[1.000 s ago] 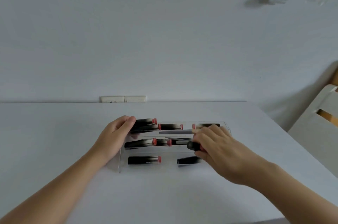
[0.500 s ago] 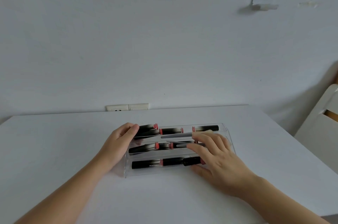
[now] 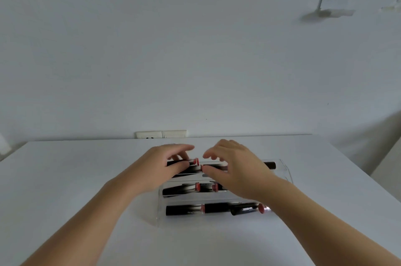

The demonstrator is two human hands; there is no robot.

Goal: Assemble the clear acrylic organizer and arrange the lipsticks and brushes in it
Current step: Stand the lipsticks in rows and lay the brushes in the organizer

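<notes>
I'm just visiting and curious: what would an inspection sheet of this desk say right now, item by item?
Surface: white table, pushed against a pale wall.
Job's things: clear acrylic organizer lying on the table, three rows showing; black lipsticks with red bands lie flat in it, such as the front-row lipstick. Brushes cannot be told apart from them.
Clutter: nothing seen.
Hands: left hand has fingers on a back-row lipstick row, grip unclear; right hand is over the same row, fingers loosely curved, holding nothing visible.
Cables: nothing seen.
Surroundings: wall socket plate behind the table; a small fixture high on the wall; pale furniture at the right edge.
</notes>
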